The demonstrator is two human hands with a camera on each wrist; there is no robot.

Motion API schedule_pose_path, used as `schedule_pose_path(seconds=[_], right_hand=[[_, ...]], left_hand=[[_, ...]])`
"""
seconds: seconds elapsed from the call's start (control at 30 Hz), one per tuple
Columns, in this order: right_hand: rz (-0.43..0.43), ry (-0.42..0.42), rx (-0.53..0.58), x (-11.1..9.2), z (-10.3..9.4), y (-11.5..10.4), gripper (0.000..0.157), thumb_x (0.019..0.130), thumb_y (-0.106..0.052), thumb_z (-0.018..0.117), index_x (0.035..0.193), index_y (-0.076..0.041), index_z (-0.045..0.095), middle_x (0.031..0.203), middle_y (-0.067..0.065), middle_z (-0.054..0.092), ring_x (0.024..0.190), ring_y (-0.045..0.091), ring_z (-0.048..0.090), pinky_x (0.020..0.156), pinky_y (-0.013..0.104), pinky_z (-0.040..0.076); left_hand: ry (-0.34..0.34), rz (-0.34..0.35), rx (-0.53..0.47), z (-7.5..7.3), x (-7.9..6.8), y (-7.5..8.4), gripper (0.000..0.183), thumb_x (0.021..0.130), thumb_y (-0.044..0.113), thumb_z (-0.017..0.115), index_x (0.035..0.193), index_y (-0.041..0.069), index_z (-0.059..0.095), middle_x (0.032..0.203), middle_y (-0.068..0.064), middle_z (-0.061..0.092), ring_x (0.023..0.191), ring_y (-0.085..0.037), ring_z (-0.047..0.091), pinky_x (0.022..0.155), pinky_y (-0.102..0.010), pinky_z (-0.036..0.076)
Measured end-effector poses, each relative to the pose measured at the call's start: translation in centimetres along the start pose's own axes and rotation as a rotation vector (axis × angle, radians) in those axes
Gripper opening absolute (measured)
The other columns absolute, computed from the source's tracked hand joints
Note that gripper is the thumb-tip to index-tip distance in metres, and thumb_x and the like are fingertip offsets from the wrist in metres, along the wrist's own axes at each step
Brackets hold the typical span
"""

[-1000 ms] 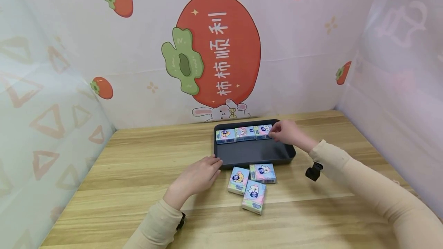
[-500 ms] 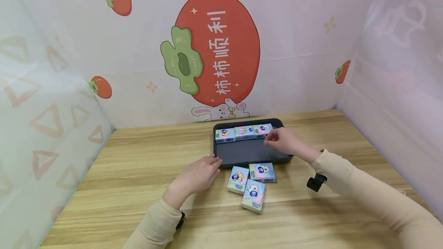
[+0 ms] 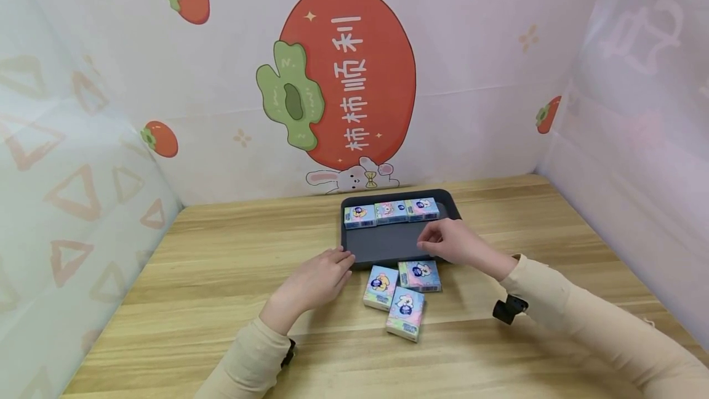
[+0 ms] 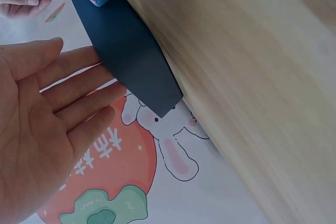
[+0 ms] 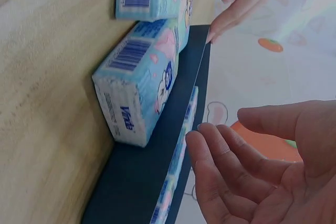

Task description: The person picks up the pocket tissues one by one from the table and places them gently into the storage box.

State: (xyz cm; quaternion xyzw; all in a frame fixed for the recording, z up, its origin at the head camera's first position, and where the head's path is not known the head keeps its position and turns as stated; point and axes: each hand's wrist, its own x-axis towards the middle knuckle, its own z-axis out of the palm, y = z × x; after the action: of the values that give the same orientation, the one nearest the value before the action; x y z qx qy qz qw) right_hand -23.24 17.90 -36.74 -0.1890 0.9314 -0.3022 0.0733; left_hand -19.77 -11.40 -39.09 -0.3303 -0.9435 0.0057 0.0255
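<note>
A dark grey tray [image 3: 382, 244] lies on the table, with a row of three pastel tissue packs [image 3: 391, 211] along its far side. Three more tissue packs [image 3: 406, 313] lie loosely together before its near edge. My left hand [image 3: 312, 285] has its fingertips against the tray's near left corner; the left wrist view shows those fingers [image 4: 81, 85] extended along the tray wall. Above the tray's right part hovers my right hand [image 3: 460, 244], fingers loosely bent. In the right wrist view nothing sits between thumb and fingers, and a loose tissue pack [image 5: 142, 77] is nearby.
The wooden table [image 3: 232, 245] extends to both sides of the tray. Behind it hangs a pale backdrop [image 3: 476, 103] printed with persimmons and a rabbit, and similar sheets close off the left and right. Each wrist carries a small black camera [image 3: 511, 308].
My right hand has let go of the rightmost tissue pack in the row and drawn back toward me, over the tray's front part. The left hand stays at the tray corner.
</note>
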Motion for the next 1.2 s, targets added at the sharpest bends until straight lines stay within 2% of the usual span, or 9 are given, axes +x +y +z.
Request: schedule_pose_path(seconds=[0.3, 0.63, 0.83, 0.97, 1.2], right_hand=[[-0.042, -0.021, 0.013, -0.9, 1.0, -0.8, 0.010, 0.088, -0.021, 0.067, 0.089, -0.012, 0.070, 0.074, -0.003, 0.065, 0.064, 0.009, 0.055, 0.056, 0.023, 0.048], [-0.052, -0.068, 0.011, -1.7, 2.1, -1.2, 0.004, 0.085, -0.018, 0.070, 0.083, -0.015, 0.070, 0.072, -0.006, 0.063, 0.065, 0.007, 0.053, 0.058, 0.022, 0.048], [-0.069, -0.051, -0.010, -2.0, 2.4, -1.1, 0.005, 0.084, -0.018, 0.071, 0.082, -0.014, 0.069, 0.071, -0.006, 0.063, 0.064, 0.007, 0.054, 0.057, 0.021, 0.048], [-0.029, -0.037, -0.034, -2.2, 2.5, -1.0, 0.003, 0.083, -0.017, 0.072, 0.082, -0.015, 0.069, 0.072, -0.007, 0.063, 0.064, 0.007, 0.054, 0.058, 0.021, 0.048], [-0.023, 0.034, -0.096, -2.7, 2.4, -0.3, 0.005, 0.081, -0.012, 0.072, 0.085, -0.011, 0.070, 0.075, -0.005, 0.064, 0.066, 0.005, 0.055, 0.058, 0.019, 0.049]], left_hand=[[-0.009, -0.010, -0.013, 0.1, 0.0, 0.0, 0.038, 0.099, 0.023, 0.049, 0.129, 0.002, 0.058, 0.133, -0.013, 0.057, 0.128, -0.028, 0.050, 0.108, -0.041, 0.042], [-0.008, -0.010, -0.010, 0.1, 0.0, -0.1, 0.038, 0.099, 0.024, 0.048, 0.129, 0.003, 0.058, 0.133, -0.013, 0.057, 0.128, -0.028, 0.050, 0.108, -0.040, 0.042], [-0.005, -0.014, -0.008, 0.1, 0.0, 0.0, 0.038, 0.099, 0.024, 0.048, 0.130, 0.003, 0.058, 0.134, -0.012, 0.056, 0.129, -0.027, 0.049, 0.109, -0.040, 0.042], [-0.010, -0.020, -0.015, 0.1, -0.1, 0.0, 0.038, 0.099, 0.024, 0.048, 0.130, 0.003, 0.057, 0.135, -0.012, 0.056, 0.129, -0.027, 0.049, 0.109, -0.040, 0.041], [0.011, -0.001, -0.031, 0.1, 0.0, -0.1, 0.037, 0.099, 0.021, 0.049, 0.128, 0.001, 0.058, 0.132, -0.014, 0.057, 0.128, -0.029, 0.050, 0.108, -0.041, 0.042]])
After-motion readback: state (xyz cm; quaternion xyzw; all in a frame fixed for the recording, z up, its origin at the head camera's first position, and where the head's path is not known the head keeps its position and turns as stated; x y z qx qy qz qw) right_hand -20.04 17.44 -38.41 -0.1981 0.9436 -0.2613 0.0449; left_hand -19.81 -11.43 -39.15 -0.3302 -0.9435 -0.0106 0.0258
